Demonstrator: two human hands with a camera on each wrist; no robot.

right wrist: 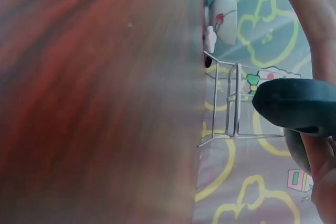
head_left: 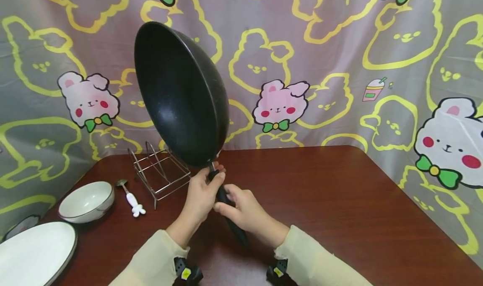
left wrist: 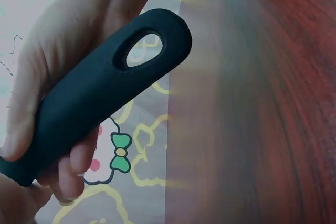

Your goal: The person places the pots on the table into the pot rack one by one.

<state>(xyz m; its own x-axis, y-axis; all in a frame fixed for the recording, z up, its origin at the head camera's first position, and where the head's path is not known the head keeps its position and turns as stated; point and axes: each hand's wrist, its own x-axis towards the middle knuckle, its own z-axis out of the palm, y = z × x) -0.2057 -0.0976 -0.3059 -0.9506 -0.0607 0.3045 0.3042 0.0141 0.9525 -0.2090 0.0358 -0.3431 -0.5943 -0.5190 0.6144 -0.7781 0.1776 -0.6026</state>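
A deep black wok (head_left: 173, 97) is held up above the table, tilted with its dark inside facing left. My left hand (head_left: 200, 196) grips the wok where its black handle (head_left: 237, 232) begins, thumb along the near side. Lower down, my right hand (head_left: 247, 208) holds the middle of that handle, with thumb and fingers on either side of it. In the left wrist view the handle (left wrist: 86, 98) shows its rounded end and oval hanging hole. The right wrist view catches the handle end (right wrist: 294, 103) at its right side.
Behind the wok stands a wire rack (head_left: 162, 191). Left of it lie a spoon (head_left: 132, 200) with a white handle, a white bowl (head_left: 86, 202) and, nearer, a white plate (head_left: 34, 252). All rest on a brown wooden table (head_left: 320, 193), backed by a patterned curtain (head_left: 332, 122).
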